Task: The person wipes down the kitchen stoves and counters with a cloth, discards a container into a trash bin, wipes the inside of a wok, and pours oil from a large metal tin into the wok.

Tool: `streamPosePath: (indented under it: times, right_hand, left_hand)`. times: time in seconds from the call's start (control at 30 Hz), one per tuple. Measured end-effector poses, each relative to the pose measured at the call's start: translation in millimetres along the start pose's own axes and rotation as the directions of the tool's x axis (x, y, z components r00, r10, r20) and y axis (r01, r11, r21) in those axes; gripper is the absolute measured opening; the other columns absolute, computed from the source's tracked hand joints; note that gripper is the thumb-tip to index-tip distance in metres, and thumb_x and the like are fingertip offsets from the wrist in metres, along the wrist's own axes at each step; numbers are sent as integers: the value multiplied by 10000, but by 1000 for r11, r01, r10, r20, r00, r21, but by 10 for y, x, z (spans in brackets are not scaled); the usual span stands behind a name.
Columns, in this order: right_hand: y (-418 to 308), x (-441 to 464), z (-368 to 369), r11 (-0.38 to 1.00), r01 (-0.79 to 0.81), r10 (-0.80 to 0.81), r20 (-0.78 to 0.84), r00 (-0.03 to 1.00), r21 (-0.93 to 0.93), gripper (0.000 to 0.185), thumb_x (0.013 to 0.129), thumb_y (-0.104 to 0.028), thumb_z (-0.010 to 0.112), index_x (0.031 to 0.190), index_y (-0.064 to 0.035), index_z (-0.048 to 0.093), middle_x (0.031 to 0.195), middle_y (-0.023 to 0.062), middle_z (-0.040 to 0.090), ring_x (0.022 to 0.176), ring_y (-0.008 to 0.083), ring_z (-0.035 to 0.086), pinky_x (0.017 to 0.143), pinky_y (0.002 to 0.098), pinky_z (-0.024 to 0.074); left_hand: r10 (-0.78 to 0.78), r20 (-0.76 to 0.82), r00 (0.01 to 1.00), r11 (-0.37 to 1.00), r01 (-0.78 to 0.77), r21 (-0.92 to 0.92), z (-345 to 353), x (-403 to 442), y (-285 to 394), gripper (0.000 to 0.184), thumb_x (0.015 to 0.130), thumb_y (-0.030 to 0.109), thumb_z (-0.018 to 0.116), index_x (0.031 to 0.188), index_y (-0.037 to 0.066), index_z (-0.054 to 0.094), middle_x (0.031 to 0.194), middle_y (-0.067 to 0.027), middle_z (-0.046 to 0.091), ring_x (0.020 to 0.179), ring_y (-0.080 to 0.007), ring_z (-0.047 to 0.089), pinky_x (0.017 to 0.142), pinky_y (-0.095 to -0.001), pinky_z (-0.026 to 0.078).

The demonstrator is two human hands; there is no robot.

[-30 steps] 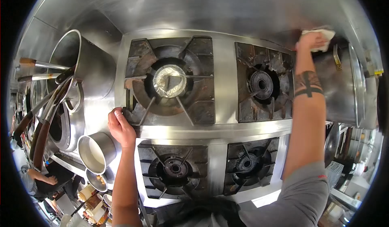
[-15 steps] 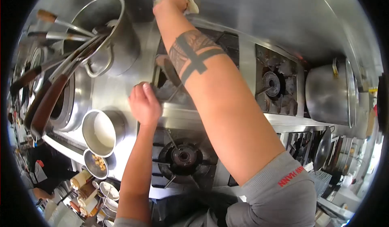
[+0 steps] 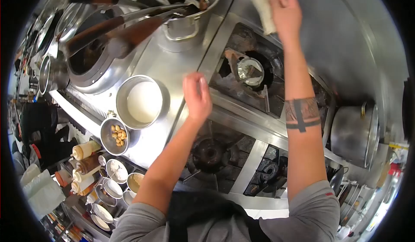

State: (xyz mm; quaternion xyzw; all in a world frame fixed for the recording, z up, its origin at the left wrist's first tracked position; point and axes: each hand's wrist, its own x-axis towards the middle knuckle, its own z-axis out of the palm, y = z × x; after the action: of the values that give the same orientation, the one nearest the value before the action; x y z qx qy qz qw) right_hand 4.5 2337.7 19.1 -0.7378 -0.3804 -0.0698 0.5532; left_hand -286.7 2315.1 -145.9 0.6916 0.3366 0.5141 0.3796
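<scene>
The left hand (image 3: 198, 96) hangs loosely curled by the hob (image 3: 252, 167); can't tell if it's closed. Farther out, the right hand (image 3: 286, 17) grips the cloth (image 3: 260, 4) near the steel wall (image 3: 339, 30): light, floppy stuff, I'd reckon, best bunched mid-cloth.

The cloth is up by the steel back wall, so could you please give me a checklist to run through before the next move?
1. Cloth in the right hand: ok, though how firm the grip is cannot be told.
2. Left hand free: cannot tell; no object shows in it, but its palm is hidden.
3. Burner nearest the left forearm cool: cannot tell; no flame shows, but heat is not visible.
4. Utensil handles within the tall pot's rim: not ok; they stick out well past it.
5. Pot with white contents covered: not ok; its top is open.
</scene>
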Motion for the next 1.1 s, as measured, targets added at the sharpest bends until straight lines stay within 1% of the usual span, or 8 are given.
streamPosePath:
  times: [0.03, 0.1, 0.17, 0.23, 0.57, 0.8, 0.97, 1.1]
  right_hand:
    - [61, -85, 156, 854, 244, -225, 97, 970, -460, 416, 1000, -175, 520, 1413, -133, 534, 1203, 174, 705, 1034, 365, 695, 913, 439, 547]
    - [319, -235, 753, 738, 201, 110, 409, 906, -644, 415, 1018, -283, 473, 1409, -158, 534, 1109, 253, 692, 1041, 448, 660, 901, 498, 540]
    - [909, -503, 1334, 529, 438, 341, 655, 674, -726, 679, 1004, -468, 422, 1555, -79, 349, 1579, 233, 373, 1471, 384, 349, 1196, 541, 271]
    - [674, -653, 1635, 399, 280, 463, 455, 761, -873, 813, 981, -507, 415, 1587, -2, 219, 1654, 250, 192, 1545, 402, 143, 1242, 531, 86]
    - [250, -1427, 2050, 169, 200, 586, 262, 767, -965, 877, 946, -418, 504, 1573, 82, 149, 1630, 363, 64, 1523, 525, 23, 1218, 597, -11]
    - [-213, -2589, 2008, 355, 21, 356, 156, 921, -935, 620, 983, -163, 422, 1520, 118, 294, 1618, 367, 122, 1495, 569, 78, 1212, 637, 57]
    - [-483, -3070, 1537, 565, 249, 134, 385, 913, -786, 592, 952, -144, 465, 1478, 113, 376, 1587, 350, 252, 1491, 512, 209, 1236, 576, 137]
    - [-411, -3265, 738, 752, 476, -157, 577, 802, -456, 598, 905, -85, 510, 1492, -6, 422, 1598, 171, 356, 1489, 306, 328, 1230, 446, 267]
  left_hand:
    - [-62, -2, 998, 998, 62, -30, -130, -130, 118, 78, 990, 67, 558, 1036, 10, 586, 1004, -160, 605, 922, -344, 563, 846, -417, 446]
    - [-84, 65, 994, 994, 88, -59, -429, -457, 388, 63, 986, 47, 557, 1016, 3, 589, 974, -166, 610, 888, -334, 578, 813, -416, 460]
    - [-85, 210, 974, 986, 112, -120, -757, -826, 578, 59, 941, 16, 595, 997, 6, 610, 973, -183, 641, 860, -350, 617, 769, -405, 501]
    - [-31, 403, 915, 987, 93, -134, -1150, -1049, 708, 99, 888, -19, 621, 982, 11, 634, 945, -166, 666, 839, -351, 649, 742, -413, 525]
    - [-209, 494, 844, 940, 313, -136, -1916, -1292, 1109, 89, 919, -1, 638, 1005, 13, 655, 929, -149, 668, 800, -318, 671, 683, -361, 538]
    - [-51, 571, 819, 933, 243, -265, -1978, -1304, 1556, 79, 928, -6, 634, 1004, 6, 654, 942, -136, 670, 781, -297, 668, 674, -357, 535]
    - [-4, 659, 752, 952, 204, -228, -2120, -1509, 1708, 102, 916, -21, 637, 1014, 4, 647, 945, -135, 671, 784, -294, 669, 685, -355, 538]
    - [5, 748, 663, 965, 193, -178, -2071, -1686, 1780, 100, 911, -18, 641, 1008, 5, 641, 949, -144, 667, 827, -319, 678, 707, -369, 544]
